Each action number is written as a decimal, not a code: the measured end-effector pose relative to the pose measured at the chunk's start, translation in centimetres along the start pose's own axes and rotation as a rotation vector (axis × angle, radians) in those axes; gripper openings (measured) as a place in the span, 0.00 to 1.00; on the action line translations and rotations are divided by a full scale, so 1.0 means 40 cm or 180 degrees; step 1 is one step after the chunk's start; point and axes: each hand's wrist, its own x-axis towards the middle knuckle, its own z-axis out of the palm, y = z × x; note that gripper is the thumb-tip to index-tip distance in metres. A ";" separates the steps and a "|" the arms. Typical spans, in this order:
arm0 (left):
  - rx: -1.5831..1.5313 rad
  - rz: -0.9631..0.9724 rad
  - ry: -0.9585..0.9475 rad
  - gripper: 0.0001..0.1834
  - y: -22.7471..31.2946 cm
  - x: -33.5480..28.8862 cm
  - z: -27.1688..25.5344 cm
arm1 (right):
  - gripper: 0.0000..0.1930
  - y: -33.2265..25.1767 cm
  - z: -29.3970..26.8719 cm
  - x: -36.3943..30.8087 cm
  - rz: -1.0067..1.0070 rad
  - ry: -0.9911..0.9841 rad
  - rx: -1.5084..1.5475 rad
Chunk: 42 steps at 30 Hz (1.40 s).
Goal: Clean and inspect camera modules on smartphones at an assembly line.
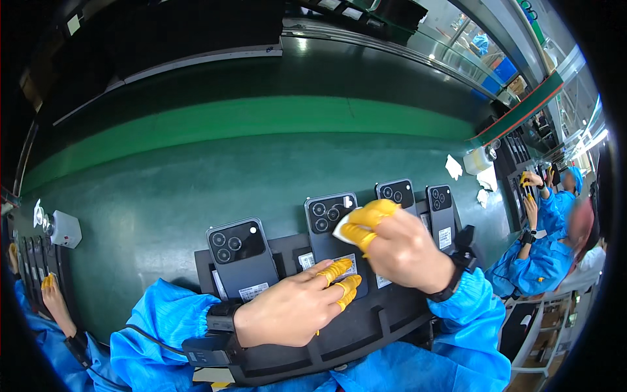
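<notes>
Several dark grey smartphones with triple cameras lean back-up in a black tray (356, 340) before me. My left hand (290, 310), in yellow finger cots, holds the lower part of the second smartphone (323, 243) from the left, its fingers across the white label. Over that phone's upper right part, my right hand (398, 245) pinches a white wipe (341, 228) between yellow-covered fingers. The leftmost smartphone (240, 266) stands beside my left wrist. Beyond my right hand are a third smartphone (393, 191), partly hidden, and the rightmost smartphone (441, 214).
White pump bottles stand at the left (65, 228) and right (479, 161) of the green bench (157, 189). Crumpled white wipes (453, 167) lie near the right bottle. Co-workers in blue (539, 255) sit at both sides, beside more black trays.
</notes>
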 end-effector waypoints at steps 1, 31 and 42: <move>-0.0100 -0.0027 -0.0067 0.29 -0.001 -0.002 0.001 | 0.11 -0.004 0.016 0.004 -0.0041 -0.0113 0.0025; -0.0110 -0.0018 0.0022 0.30 -0.004 0.000 0.012 | 0.16 0.007 0.013 0.017 0.0557 -0.0155 -0.0025; -0.0135 -0.0070 0.0089 0.27 -0.003 -0.002 0.008 | 0.13 -0.014 -0.043 -0.007 0.0571 -0.0651 -0.0249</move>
